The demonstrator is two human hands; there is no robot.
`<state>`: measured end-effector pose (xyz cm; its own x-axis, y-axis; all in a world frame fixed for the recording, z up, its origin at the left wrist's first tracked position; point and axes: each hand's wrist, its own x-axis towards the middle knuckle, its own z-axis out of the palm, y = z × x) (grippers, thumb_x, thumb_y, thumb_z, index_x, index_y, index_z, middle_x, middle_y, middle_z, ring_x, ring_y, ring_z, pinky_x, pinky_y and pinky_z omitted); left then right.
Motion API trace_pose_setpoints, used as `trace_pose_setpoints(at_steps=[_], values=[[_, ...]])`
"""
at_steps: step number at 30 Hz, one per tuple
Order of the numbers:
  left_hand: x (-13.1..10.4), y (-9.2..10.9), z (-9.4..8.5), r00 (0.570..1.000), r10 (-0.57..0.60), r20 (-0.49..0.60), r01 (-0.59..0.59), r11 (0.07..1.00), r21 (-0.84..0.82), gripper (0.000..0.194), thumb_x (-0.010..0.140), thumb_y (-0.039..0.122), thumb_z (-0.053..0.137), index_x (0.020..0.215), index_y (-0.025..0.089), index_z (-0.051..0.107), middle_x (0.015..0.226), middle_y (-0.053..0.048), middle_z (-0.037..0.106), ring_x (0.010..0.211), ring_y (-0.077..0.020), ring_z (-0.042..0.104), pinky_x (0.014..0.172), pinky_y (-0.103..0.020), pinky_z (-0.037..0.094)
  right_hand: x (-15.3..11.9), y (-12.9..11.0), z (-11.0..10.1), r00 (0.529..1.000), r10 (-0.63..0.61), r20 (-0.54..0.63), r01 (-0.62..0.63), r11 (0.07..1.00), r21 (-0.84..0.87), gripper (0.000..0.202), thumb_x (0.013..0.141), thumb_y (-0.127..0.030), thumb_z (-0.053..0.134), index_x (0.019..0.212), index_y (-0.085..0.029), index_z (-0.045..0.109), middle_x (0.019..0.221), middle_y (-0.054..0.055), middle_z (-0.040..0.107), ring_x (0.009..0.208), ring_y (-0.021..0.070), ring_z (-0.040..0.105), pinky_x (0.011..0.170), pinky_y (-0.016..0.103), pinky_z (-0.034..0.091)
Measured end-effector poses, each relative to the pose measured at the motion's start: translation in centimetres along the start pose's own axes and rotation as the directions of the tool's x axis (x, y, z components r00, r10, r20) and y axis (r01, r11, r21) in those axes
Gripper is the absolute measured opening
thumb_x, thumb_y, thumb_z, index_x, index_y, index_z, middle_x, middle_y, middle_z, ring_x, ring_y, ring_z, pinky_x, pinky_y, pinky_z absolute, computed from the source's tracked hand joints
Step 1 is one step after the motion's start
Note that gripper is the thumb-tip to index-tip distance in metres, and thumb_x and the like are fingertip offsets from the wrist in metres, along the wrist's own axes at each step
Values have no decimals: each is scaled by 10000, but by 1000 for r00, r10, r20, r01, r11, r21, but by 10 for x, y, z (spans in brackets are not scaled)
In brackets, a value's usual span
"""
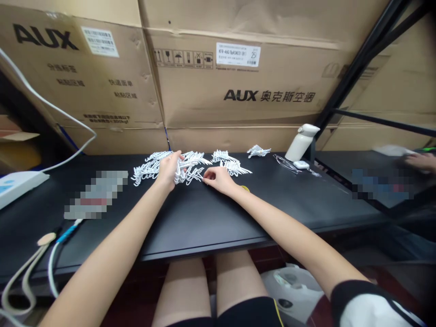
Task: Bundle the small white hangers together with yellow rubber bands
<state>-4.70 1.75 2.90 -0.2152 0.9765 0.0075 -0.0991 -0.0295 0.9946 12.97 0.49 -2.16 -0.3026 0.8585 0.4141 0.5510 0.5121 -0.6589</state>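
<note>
A seated person's two bare hands work over a black, flat, rectangular tabletop (211, 227), the landmark for all positions. Left hand (168, 170): toward the back of the tabletop, left of its centre, the fingers are closed around a bundle of slender white hooked pieces (182, 172). Right hand (218, 179): just to the right of the bundle, low over the tabletop, the fingers are bent and the fingertips lie near the ends of the hooks; whether they pinch one cannot be told. A loose row of white hooks (141, 172) lies left of centre on the tabletop, and a second group (235, 167) lies right of centre. A smaller white cluster (258, 151) rests near the back edge. At the back right of the tabletop stand or lie a tilted-looking white bottle (299, 143), thin-framed glasses (284, 163) and a small white case (301, 165). Behind the tabletop, a brown cardboard carton (272, 113) reads "AUX 奥克斯空调"; its white label (238, 55) shows "KFR-46G" and "25". The brown carton at back left (112, 97) bears "AUX", "快递面单" and "粘贴区域".
</note>
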Motion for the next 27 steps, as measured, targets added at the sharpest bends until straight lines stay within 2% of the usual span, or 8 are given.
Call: trace_pose_setpoints(at_steps=[4, 10, 14, 19, 22, 24, 27], values=[[-2, 2, 1, 1000, 2, -1, -2, 1000, -9, 207, 708, 373, 579, 674, 172, 539, 478, 47, 458, 388, -105, 482, 374, -203, 383, -1, 0, 2, 999, -43, 4, 43, 999, -14, 151, 814, -214, 560, 745, -134, 669, 687, 17, 647, 612, 103, 531, 621, 224, 400], [-7, 2, 3, 1000, -11, 8, 11, 1000, 7, 203, 723, 367, 579, 677, 172, 541, 451, 47, 455, 392, -113, 491, 381, -205, 388, 2, 3, 7, 999, -37, -5, 37, 996, -87, 108, 785, -201, 602, 818, -147, 689, 784, 27, 656, 641, 105, 520, 649, 227, 406], [-8, 1, 3, 1000, -3, 24, 2, 1000, 10, 204, 722, 371, 583, 683, 176, 538, 448, 48, 452, 386, -112, 486, 371, -202, 369, 6, 4, 6, 1000, -3, -22, -1, 986, -169, 144, 760, -108, 568, 844, -133, 681, 786, 43, 662, 637, 118, 537, 669, 243, 425], [-6, 1, 2, 1000, 5, 28, -5, 1000, 19, 200, 737, 368, 571, 671, 184, 530, 438, 39, 454, 385, -122, 485, 357, -206, 351, 4, 2, -3, 998, 53, 24, -44, 954, -296, 181, 723, -15, 505, 701, -135, 639, 700, 70, 628, 670, 170, 559, 696, 288, 429], [-5, 0, 2, 1000, 10, 28, -11, 1000, 28, 197, 739, 369, 572, 676, 186, 534, 436, 38, 454, 382, -127, 488, 358, -216, 361, 0, -6, -12, 998, 66, 20, -53, 917, -395, 195, 719, 1, 473, 707, -140, 606, 733, 98, 604, 702, 199, 551, 701, 316, 427], [-5, -2, 2, 997, 61, 37, -63, 996, 65, 206, 743, 374, 570, 671, 185, 535, 455, 36, 470, 378, -126, 491, 358, -219, 367, -1, -13, -18, 998, 52, -28, -59, 891, -450, 192, 728, -4, 462, 772, -141, 589, 797, 113, 595, 734, 212, 547, 707, 325, 431], [-5, -6, 2, 971, 223, 87, -235, 957, 168, 248, 747, 404, 578, 646, 182, 537, 513, 27, 509, 377, -117, 499, 363, -223, 383, 0, -21, -26, 991, -26, -129, -34, 896, -443, 172, 776, -39, 449, 838, -150, 564, 861, 110, 585, 760, 204, 537, 733, 322, 434]])
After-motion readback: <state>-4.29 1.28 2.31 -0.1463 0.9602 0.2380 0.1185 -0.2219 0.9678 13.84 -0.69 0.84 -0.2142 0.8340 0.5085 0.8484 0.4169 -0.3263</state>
